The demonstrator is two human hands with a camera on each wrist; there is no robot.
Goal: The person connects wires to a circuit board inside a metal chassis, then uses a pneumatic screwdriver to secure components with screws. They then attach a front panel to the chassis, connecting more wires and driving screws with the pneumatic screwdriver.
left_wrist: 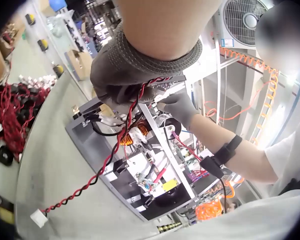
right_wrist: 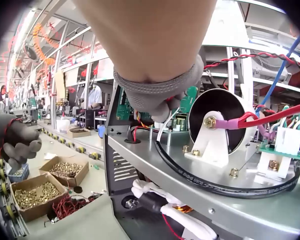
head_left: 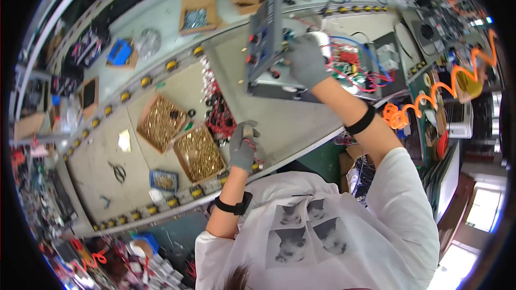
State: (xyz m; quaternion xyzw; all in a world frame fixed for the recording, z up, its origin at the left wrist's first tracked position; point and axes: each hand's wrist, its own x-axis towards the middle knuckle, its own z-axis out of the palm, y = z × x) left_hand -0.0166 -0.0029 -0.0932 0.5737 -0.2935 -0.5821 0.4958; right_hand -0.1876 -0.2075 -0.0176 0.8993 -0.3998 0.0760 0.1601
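Note:
The left hand (head_left: 243, 147) (left_wrist: 127, 75), in a grey glove, has its fingers curled round a twisted red-black cable (left_wrist: 102, 170); a white connector (left_wrist: 39, 218) hangs at its lower end. Reaching into an opened metal device (head_left: 282, 83) (right_wrist: 190, 172), the gloved right hand (head_left: 308, 60) (left_wrist: 180, 107) (right_wrist: 155, 97) is behind the front panel (head_left: 264, 35). Its curled fingers pinch thin wires above a small green board (right_wrist: 177, 122); the fingertips are partly hidden. Beside them stands a round part behind a white bracket (right_wrist: 212, 142), with a thick red cable (right_wrist: 285, 115) bolted on.
Two cardboard boxes of brass parts (head_left: 161, 121) (head_left: 199, 153) lie beside a pile of red-black cables (head_left: 220, 115). Farther left are a small blue bin (head_left: 163, 180) and scissors (head_left: 117, 173). Yellow-black rollers (head_left: 171, 65) line the bench edges. An orange coiled hose (head_left: 430, 96) hangs at right.

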